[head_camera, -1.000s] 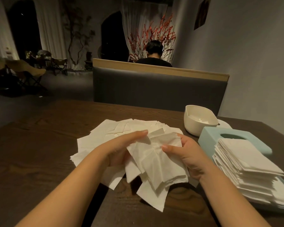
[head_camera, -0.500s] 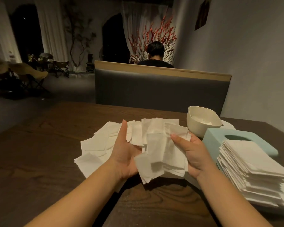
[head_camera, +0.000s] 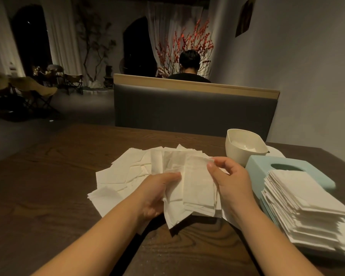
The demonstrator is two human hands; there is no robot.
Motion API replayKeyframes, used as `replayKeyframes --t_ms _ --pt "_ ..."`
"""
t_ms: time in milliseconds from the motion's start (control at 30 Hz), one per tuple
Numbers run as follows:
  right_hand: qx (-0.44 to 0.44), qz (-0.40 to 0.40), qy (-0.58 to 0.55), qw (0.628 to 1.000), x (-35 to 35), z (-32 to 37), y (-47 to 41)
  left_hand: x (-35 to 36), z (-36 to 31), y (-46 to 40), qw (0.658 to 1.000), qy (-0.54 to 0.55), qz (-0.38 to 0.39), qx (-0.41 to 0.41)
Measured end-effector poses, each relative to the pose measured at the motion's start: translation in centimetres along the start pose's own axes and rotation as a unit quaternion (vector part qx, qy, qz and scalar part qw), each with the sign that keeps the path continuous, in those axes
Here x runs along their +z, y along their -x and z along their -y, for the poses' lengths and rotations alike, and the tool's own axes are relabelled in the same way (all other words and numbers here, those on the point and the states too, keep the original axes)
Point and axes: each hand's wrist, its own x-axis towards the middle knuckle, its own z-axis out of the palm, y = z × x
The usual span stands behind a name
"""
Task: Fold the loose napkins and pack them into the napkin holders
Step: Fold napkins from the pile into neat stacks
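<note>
Both hands now hold one bunch of napkins (head_camera: 195, 188) squared up, no longer splayed: left hand (head_camera: 157, 194) cups it underneath, right hand (head_camera: 227, 180) pinches its top corner. Bunch sits just left of the blue holder (head_camera: 283, 166), above the loose pile (head_camera: 124, 176); judged gathered, folding and packing not yet done

Light: dim, warm indoor glow.
Brightest: white napkins (head_camera: 191, 188) near centre, lit from above.
Shadows: soft, dark beneath the napkins on the worktop (head_camera: 48, 196).
Background: murky, grainy, little detail.
Edges: wide-angle bending, corners darkened.
</note>
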Motion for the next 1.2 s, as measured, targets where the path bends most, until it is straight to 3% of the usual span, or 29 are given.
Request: replayKeyframes --t_ms 133,333,500,700,833,933,1067,1200 --pt "0.0 -0.016 -0.024 1.0 -0.1 -0.1 0.0 -0.2 0.2 -0.2 1.0 0.01 -0.005 0.003" --pt "0.086 0.029 -0.027 0.995 0.0 0.1 -0.4 -0.4 0.2 -0.5 1.0 0.01 -0.008 0.011" --pt "0.072 0.032 -0.01 0.997 -0.2 0.4 0.0 -0.6 0.3 -0.6 0.999 0.026 -0.014 0.02" --pt "0.064 0.057 0.108 0.99 -0.4 0.0 0.2 -0.4 0.4 -0.6 0.998 0.043 -0.021 0.039" --pt "0.069 0.07 0.065 0.993 -0.3 -0.3 0.2 -0.5 0.6 -0.6 0.998 0.043 -0.024 0.043" --pt "0.033 0.031 0.073 0.996 -0.2 -0.3 0.3 -0.5 0.6 -0.5 0.998 0.042 -0.025 0.047" --pt "0.028 -0.041 -0.006 0.999 -0.4 0.6 0.3 -0.4 0.6 -0.6 0.996 0.06 -0.037 0.047" --pt "0.056 -0.02 -0.004 0.998 -0.5 0.9 0.3 -0.2 0.7 -0.7 0.995 0.081 -0.041 0.035"
